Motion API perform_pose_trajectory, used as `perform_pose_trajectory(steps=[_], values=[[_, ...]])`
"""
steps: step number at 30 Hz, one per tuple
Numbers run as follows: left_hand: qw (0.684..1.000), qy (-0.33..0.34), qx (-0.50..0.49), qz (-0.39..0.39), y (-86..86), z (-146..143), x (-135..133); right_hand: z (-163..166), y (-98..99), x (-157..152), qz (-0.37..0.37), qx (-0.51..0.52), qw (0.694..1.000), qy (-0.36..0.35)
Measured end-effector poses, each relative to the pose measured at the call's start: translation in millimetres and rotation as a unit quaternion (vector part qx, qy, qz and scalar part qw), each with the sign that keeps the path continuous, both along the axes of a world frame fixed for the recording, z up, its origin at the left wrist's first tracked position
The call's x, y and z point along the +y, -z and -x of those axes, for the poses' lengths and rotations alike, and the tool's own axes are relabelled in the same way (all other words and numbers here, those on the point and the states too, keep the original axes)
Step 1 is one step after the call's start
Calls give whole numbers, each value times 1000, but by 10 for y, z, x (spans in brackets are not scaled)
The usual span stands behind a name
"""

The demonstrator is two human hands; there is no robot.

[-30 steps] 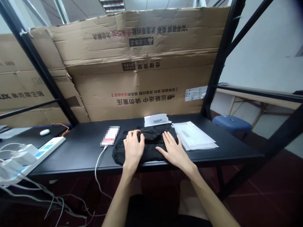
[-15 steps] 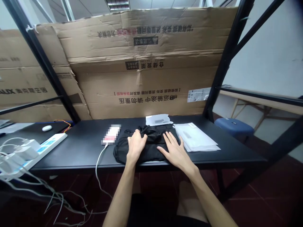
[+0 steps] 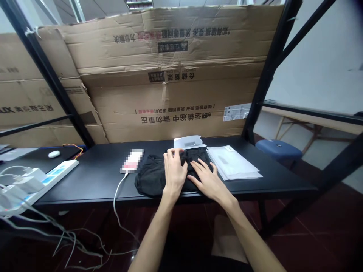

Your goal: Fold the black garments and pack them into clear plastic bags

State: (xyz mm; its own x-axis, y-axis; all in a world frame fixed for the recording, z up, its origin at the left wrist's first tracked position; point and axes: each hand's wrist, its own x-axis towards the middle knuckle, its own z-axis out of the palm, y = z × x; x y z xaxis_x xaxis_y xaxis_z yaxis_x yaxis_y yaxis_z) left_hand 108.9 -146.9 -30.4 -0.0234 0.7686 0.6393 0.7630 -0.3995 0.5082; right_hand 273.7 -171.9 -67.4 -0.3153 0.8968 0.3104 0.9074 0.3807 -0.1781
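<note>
- Only the head cam here, looking down at a black tabletop [image 3: 93,181], hands around the middle of the frame.
- The left hand [image 3: 175,172] sits on top of a crumpled black cloth garment [image 3: 150,181], with its fingers [image 3: 172,153] curved down into the fabric near the far edge. They look partly curled, but I can't tell if they're really pinching any cloth.
- The right hand [image 3: 205,177] is just beside it on the same garment, fingers [image 3: 200,165] open and spread, lying pretty flat.
- The garment is bunched at center table, its near edge close to the table's front edge.
- Just past the hands, a white plastic-wrapped packet [image 3: 188,142] touches the garment's far edge.
- To the right, a stack of translucent white plastic sleeves [image 3: 231,162] lies right next to the garment.
- To the left, there's a pixelated flat rectangle [image 3: 132,160] with a white cable [image 3: 116,204] hanging off the table.
- Far left: a white power strip [image 3: 53,181] with chargers [image 3: 28,181] plugged in, and a white mouse [image 3: 53,154] above it.
- Flattened cardboard boxes [image 3: 170,75] fill the upper frame behind the table.
</note>
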Motion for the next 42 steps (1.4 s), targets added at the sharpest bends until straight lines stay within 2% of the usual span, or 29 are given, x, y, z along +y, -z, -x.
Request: perform_pose_trajectory(steps=[4, 7, 13, 17, 21, 26, 29, 33, 35, 37, 39, 42], values=[[997, 42, 62, 4, 170, -47, -31, -14, 15, 1, -5, -3, 1000, 0], [996, 14, 83, 26, 227, 70, -63, -13, 10, -4, -8, -2, 1000, -1], [996, -6, 71, 62, 140, 178, 2, -2, 7, -9, -14, -3, 1000, 0], [993, -32, 94, 63, 70, 12, 109, -6, 48, 4, -30, -12, 999, 2], [987, -40, 134, 82, 82, -145, 132, -21, 72, 5, -40, -19, 999, -6], [983, 7, 163, 84, 190, -107, 139, -33, 60, -2, -43, -3, 999, -16], [976, 52, 169, 125, 251, -22, 177, -29, 68, 6, -39, 27, 999, -19], [966, 71, 174, 175, 276, 52, 199, -69, 42, 8, -47, 108, 993, -8], [966, 84, 171, 177, 282, 64, 187, -147, -29, 5, -67, 155, 985, 25], [968, 88, 169, 161, 296, 60, 167, -268, -140, 16, -106, 170, 975, 94], [972, 80, 174, 140, 314, 44, 144, -412, -265, 59, -142, 123, 964, 186], [974, 64, 181, 124, 331, 12, 110, -589, -418, 179, -90, -24, 958, 271]])
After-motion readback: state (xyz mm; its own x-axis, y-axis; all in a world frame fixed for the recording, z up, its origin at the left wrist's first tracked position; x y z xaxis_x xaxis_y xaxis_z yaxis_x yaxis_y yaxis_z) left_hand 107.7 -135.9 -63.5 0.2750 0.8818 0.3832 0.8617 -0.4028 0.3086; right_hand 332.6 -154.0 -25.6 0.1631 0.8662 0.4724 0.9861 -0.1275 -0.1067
